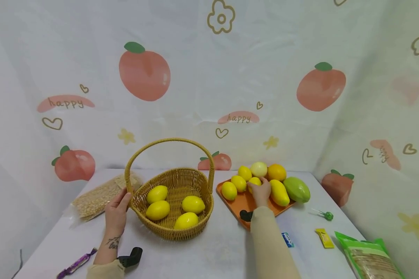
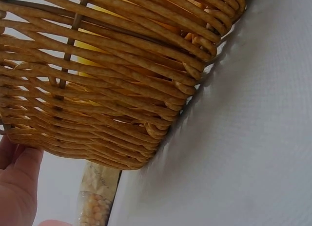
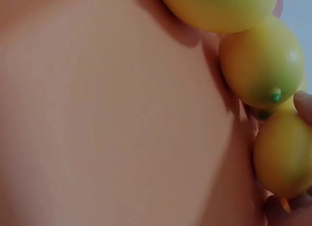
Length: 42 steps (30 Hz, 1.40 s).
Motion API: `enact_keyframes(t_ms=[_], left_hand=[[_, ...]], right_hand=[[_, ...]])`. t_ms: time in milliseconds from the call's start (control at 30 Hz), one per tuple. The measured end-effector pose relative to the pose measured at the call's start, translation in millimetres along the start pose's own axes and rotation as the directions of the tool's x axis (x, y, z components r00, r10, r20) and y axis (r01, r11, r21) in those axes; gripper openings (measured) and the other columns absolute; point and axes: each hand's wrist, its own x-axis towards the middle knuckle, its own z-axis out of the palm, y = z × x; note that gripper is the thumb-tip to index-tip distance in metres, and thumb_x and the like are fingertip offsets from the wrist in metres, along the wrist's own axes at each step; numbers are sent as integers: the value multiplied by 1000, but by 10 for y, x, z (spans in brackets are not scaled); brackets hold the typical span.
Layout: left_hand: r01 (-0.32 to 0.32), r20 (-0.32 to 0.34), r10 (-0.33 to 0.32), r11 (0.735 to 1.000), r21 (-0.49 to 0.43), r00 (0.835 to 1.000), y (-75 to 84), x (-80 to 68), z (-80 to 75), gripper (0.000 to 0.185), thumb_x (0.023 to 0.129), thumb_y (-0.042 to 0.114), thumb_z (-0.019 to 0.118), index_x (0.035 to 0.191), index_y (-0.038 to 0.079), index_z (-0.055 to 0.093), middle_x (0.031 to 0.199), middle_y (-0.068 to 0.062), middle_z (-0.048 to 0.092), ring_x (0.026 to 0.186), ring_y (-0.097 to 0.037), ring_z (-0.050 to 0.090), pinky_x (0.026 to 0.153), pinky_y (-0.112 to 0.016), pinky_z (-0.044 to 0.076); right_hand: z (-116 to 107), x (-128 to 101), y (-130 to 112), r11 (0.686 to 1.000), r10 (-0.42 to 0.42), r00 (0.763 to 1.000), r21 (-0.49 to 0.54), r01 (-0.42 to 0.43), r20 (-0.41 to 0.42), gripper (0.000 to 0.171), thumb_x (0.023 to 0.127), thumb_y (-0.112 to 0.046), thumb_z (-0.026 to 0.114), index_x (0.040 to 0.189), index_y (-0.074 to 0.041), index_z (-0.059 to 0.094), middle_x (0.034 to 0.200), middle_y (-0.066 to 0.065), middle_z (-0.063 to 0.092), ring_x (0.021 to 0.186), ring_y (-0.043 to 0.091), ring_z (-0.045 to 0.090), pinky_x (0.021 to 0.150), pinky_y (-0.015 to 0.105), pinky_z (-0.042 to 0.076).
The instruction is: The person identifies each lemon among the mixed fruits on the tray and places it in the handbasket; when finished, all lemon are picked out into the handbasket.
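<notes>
At the left side of a wicker basket (image 1: pixel 174 232), my left hand (image 1: pixel 116 215) holds the rim by the foot of the arched handle. Several lemons (image 1: pixel 158 210) lie inside the basket. Over an orange tray (image 1: pixel 242 201), my right hand (image 1: pixel 262 193) pinches a lemon (image 1: pixel 254 181) between thumb and fingers; the right wrist view shows this lemon (image 3: pixel 280 155) close to the tray surface. Other lemons (image 1: pixel 229 191) sit beside it on the tray. The left wrist view shows the basket's woven side (image 2: pixel 112 99) and the left fingers (image 2: pixel 22 172) touching its edge.
The tray also bears a pale round fruit (image 1: pixel 258 169), an orange (image 1: pixel 277 172), a yellow mango (image 1: pixel 279 193) and a green fruit (image 1: pixel 296 190). Around lie a bag (image 1: pixel 97 195), a purple-wrapped candy (image 1: pixel 77 264), a lollipop (image 1: pixel 327 215), small packets (image 1: pixel 324 238) and a green bag (image 1: pixel 370 259).
</notes>
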Motion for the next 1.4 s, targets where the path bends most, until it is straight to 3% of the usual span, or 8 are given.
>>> enact_keyframes(t_ms=[300, 500, 667, 800, 900, 1000, 1233, 1400], left_hand=[[-20, 8, 20, 1000, -12, 1000, 12, -4, -12, 50, 93, 29, 55, 132, -2, 47, 91, 32, 57, 89, 14, 54, 74, -3, 43], [-24, 2, 24, 1000, -12, 1000, 33, 18, 2, 48, 93, 29, 55, 131, 0, 49, 90, 33, 57, 90, 13, 53, 75, -2, 42], [-5, 7, 5, 1000, 7, 1000, 53, 34, 12, 46, 94, 29, 54, 132, 4, 50, 93, 33, 55, 91, 12, 52, 76, -2, 42], [23, 3, -23, 1000, 5, 1000, 64, 26, 13, 46, 94, 30, 54, 132, 5, 50, 96, 30, 54, 93, 11, 52, 76, -2, 42], [38, 5, -38, 999, 4, 999, 65, 15, 9, 47, 93, 31, 54, 132, 5, 50, 97, 30, 54, 93, 10, 51, 76, -2, 41], [41, 9, -40, 999, -6, 999, 56, 17, 14, 47, 93, 31, 55, 132, 5, 50, 94, 32, 55, 93, 11, 52, 76, -2, 41], [8, -2, -9, 998, -65, 1000, 26, 51, 12, 48, 92, 26, 57, 131, -1, 49, 90, 31, 58, 87, 12, 55, 73, -3, 43], [19, -3, -19, 997, -69, 1000, 29, 50, 12, 49, 92, 27, 57, 132, 0, 48, 95, 28, 57, 89, 11, 55, 74, -3, 43]], right_hand=[[-82, -25, -73, 999, 29, 998, 42, -32, 52, 66, 79, -5, 64, 139, 3, 35, 142, 22, 34, 126, 33, 34, 109, 45, 28], [-213, 2, -337, 992, -53, 994, 118, 42, 94, 67, 81, -11, 65, 140, 0, 36, 148, 18, 29, 133, 30, 30, 106, 38, 34], [-287, 32, -600, 978, -126, 973, 189, 89, 196, 64, 83, -12, 66, 141, -5, 38, 146, 15, 34, 130, 28, 36, 104, 36, 37], [-319, -1, -775, 972, -141, 939, 223, 72, 313, 59, 86, -6, 63, 140, -7, 39, 142, 13, 39, 124, 23, 41, 102, 33, 39], [-356, -120, -880, 966, -188, 893, 243, 92, 409, 58, 86, -3, 62, 139, -4, 40, 135, 7, 46, 116, 15, 47, 95, 24, 43], [-394, -298, -961, 948, -261, 826, 294, 122, 500, 57, 85, 1, 62, 138, 1, 40, 124, -3, 54, 108, 9, 51, 88, 19, 47], [-362, -781, -1044, 886, -412, 604, 454, 91, 683, 50, 82, 9, 59, 131, 5, 47, 117, -5, 60, 103, 13, 56, 83, 24, 51], [-139, -1086, -1003, 885, -443, 465, 457, 89, 767, 51, 78, 0, 68, 127, 3, 52, 121, 3, 59, 99, 16, 55, 80, 27, 51]])
